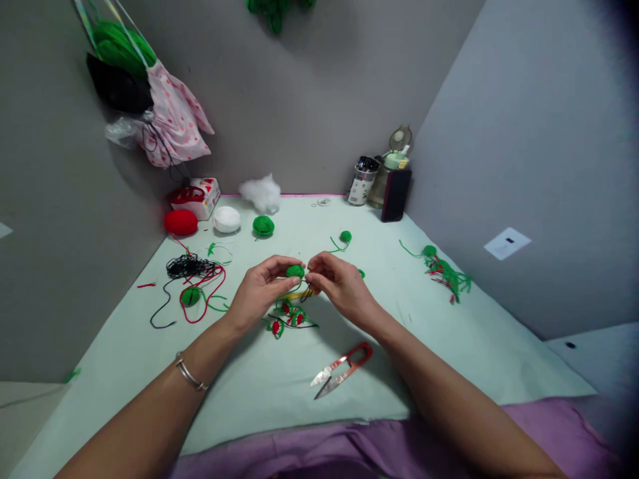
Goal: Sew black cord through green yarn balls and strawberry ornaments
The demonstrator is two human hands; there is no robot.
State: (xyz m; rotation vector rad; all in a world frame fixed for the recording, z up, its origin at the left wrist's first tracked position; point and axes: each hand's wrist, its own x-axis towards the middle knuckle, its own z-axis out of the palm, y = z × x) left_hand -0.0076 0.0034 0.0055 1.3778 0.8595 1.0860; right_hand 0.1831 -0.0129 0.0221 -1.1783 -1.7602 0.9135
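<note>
Yarn piece [295,271], green, long axis roughly sideways, in left hand [260,287].

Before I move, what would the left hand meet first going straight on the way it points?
Probably the right hand, just beyond the green piece that the left hand holds; depth is hard to judge here.

Wear on the wearer's arms

Both forearms are sleeveless. The left wrist bears a slim, silver-coloured bangle [191,372] with small raised details. The left hand [262,289] and right hand [342,286] are ungloved, with no ring discernible.
</note>
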